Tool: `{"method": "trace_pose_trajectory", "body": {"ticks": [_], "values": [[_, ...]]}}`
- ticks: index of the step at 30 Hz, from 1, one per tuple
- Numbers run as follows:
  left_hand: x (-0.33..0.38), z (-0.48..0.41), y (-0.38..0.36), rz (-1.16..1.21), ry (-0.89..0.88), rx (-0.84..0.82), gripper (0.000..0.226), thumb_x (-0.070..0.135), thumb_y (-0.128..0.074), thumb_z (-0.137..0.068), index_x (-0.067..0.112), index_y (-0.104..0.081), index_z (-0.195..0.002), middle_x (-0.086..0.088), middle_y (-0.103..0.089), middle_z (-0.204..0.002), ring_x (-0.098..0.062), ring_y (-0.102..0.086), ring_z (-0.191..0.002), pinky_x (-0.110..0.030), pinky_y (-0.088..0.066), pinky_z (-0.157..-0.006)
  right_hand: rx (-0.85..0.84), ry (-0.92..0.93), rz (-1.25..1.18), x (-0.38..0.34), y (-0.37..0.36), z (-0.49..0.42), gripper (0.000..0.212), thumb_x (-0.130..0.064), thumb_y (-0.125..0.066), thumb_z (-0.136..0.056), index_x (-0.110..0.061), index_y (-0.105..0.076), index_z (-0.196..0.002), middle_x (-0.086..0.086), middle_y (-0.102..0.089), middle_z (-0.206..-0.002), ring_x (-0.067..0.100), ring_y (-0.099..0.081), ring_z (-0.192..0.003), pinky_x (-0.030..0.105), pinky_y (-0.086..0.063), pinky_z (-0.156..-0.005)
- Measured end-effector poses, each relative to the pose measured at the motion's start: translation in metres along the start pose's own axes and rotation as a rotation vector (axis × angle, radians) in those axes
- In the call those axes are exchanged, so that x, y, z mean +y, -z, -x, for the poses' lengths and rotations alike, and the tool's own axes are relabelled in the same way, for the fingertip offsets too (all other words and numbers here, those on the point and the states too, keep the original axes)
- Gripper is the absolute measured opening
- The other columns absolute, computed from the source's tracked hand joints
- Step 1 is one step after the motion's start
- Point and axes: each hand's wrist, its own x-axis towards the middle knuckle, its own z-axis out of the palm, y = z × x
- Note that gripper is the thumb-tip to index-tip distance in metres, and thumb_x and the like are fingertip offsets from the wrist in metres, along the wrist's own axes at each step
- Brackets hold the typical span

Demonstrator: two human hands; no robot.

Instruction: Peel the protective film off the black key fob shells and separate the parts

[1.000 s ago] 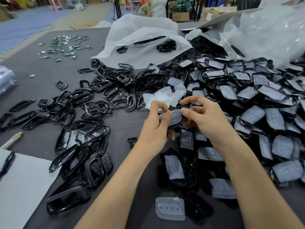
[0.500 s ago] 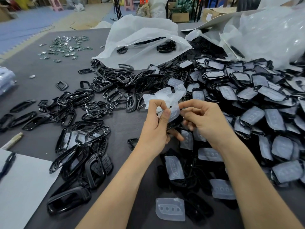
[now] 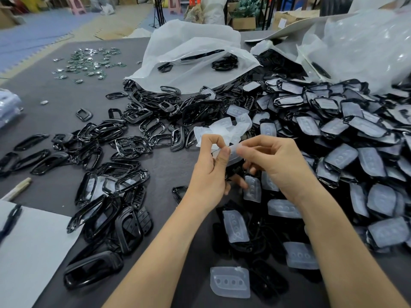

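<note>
Mid-peel, by the look of it; left hand (image 3: 208,176) is curled round a black shell (image 3: 233,167) held above the table (image 3: 169,165), between the two hands and mostly hidden behind fingers; same hand also pinches a wad of peeled films (image 3: 224,130) between thumb and forefinger; right hand (image 3: 282,165) pinches the edge of the film (image 3: 233,150) stretched across to the shell, thumb and forefinger closed on it, other fingers loosely curled. Risks as I see them: film looks thin and the pinch is right at its edge, so it could slip out or tear and leave a scrap on the shell; left hand is doing two jobs, so the wad could drop or the shell could twist out once the pull gets harder; can't tell how much film is bonded, the joint is hidden. Unpeeled heap (image 3: 344,134) sits just right of the hands, bare frames (image 3: 124,185) to the left, loose films (image 3: 230,282) near the front; a dropped shell landing in the wrong heap gets mixed in and is hard to spot, black on a dark table. I'd pull low and along the shell, not straight up.
</note>
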Motion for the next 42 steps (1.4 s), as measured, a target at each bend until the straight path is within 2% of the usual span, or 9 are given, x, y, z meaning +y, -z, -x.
{"method": "trace_pose_trajectory", "body": {"ticks": [3, 9, 18, 24, 28, 31, 33, 35, 42], "values": [[-0.001, 0.001, -0.002, 0.039, 0.008, -0.030, 0.012, 0.028, -0.034, -0.104, 0.025, -0.031, -0.092, -0.001, -0.070, -0.071, -0.021, -0.063, -0.048, -0.018, -0.032, -0.034, 0.000, 0.005, 0.056, 0.003, 0.001, 0.000, 0.004, -0.009, -0.074, -0.081, -0.008, -0.071, -0.084, 0.003, -0.068, -0.068, 0.012, -0.058, -0.061, 0.019, -0.049, -0.058], [0.000, -0.001, 0.000, 0.186, 0.086, -0.008, 0.006, 0.026, -0.033, -0.105, 0.023, -0.038, -0.108, -0.001, -0.073, -0.079, -0.021, -0.065, -0.056, -0.021, -0.043, -0.042, 0.101, 0.016, 0.018, 0.004, 0.002, -0.003, 0.004, -0.011, -0.070, -0.085, -0.008, -0.072, -0.084, 0.006, -0.067, -0.069, 0.014, -0.061, -0.061, 0.022, -0.053, -0.061], [-0.003, -0.004, 0.004, 0.220, 0.123, 0.024, 0.036, 0.002, -0.039, -0.099, 0.026, -0.050, -0.123, -0.002, -0.071, -0.074, -0.020, -0.066, -0.058, -0.023, -0.046, -0.045, 0.086, 0.044, -0.010, 0.000, 0.000, -0.001, 0.008, -0.007, -0.068, -0.085, -0.001, -0.071, -0.090, 0.011, -0.067, -0.075, 0.010, -0.061, -0.062, 0.020, -0.052, -0.059], [-0.001, -0.005, 0.004, 0.184, 0.085, 0.055, 0.034, -0.002, -0.047, -0.097, 0.018, -0.059, -0.121, 0.000, -0.071, -0.075, -0.015, -0.069, -0.064, -0.019, -0.051, -0.053, 0.093, 0.185, 0.002, -0.006, 0.001, 0.002, 0.016, 0.000, -0.066, -0.085, -0.014, -0.073, -0.084, -0.003, -0.067, -0.066, 0.007, -0.059, -0.060, 0.017, -0.051, -0.061], [-0.006, -0.008, 0.007, 0.053, 0.035, 0.160, 0.027, 0.000, -0.051, -0.097, 0.005, -0.060, -0.123, -0.014, -0.072, -0.097, -0.023, -0.072, -0.083, -0.033, -0.059, -0.076, -0.112, 0.278, -0.009, -0.016, 0.004, 0.008, 0.017, 0.000, -0.065, -0.084, -0.014, -0.073, -0.085, -0.004, -0.072, -0.077, 0.006, -0.062, -0.068, 0.016, -0.051, -0.069], [-0.006, -0.006, 0.007, -0.140, -0.094, 0.194, 0.022, 0.013, -0.064, -0.091, 0.011, -0.063, -0.113, -0.006, -0.072, -0.103, -0.023, -0.069, -0.098, -0.045, -0.054, -0.090, -0.248, 0.229, 0.019, -0.017, -0.002, 0.012, 0.018, 0.003, -0.067, -0.082, -0.014, -0.075, -0.083, 0.005, -0.073, -0.079, 0.012, -0.065, -0.074, 0.020, -0.053, -0.071], [-0.008, -0.004, 0.005, -0.191, -0.153, 0.207, 0.020, 0.028, -0.064, -0.086, 0.025, -0.063, -0.106, 0.005, -0.072, -0.096, -0.015, -0.068, -0.094, -0.037, -0.056, -0.085, -0.115, 0.232, 0.113, -0.012, -0.008, 0.010, 0.021, 0.002, -0.069, -0.082, -0.019, -0.074, -0.080, 0.003, -0.073, -0.080, 0.012, -0.067, -0.073, 0.021, -0.054, -0.071], [-0.009, -0.004, 0.002, -0.239, -0.202, 0.216, 0.014, 0.025, -0.059, -0.091, 0.035, -0.062, -0.102, 0.014, -0.071, -0.092, -0.006, -0.067, -0.091, -0.027, -0.054, -0.082, 0.075, 0.263, 0.222, -0.007, -0.012, 0.007, 0.022, -0.001, -0.071, -0.082, -0.023, -0.070, -0.079, -0.005, -0.072, -0.075, 0.006, -0.068, -0.068, 0.015, -0.052, -0.066], [-0.013, -0.005, 0.002, -0.403, -0.244, 0.206, 0.020, 0.011, -0.057, -0.096, 0.021, -0.064, -0.111, 0.020, -0.069, -0.090, 0.002, -0.064, -0.086, -0.019, -0.051, -0.079, 0.206, 0.289, 0.315, 0.000, -0.014, 0.004, 0.012, -0.005, -0.072, -0.082, -0.016, -0.069, -0.080, -0.006, -0.069, -0.070, 0.009, -0.067, -0.064, 0.030, -0.058, -0.065]]}}
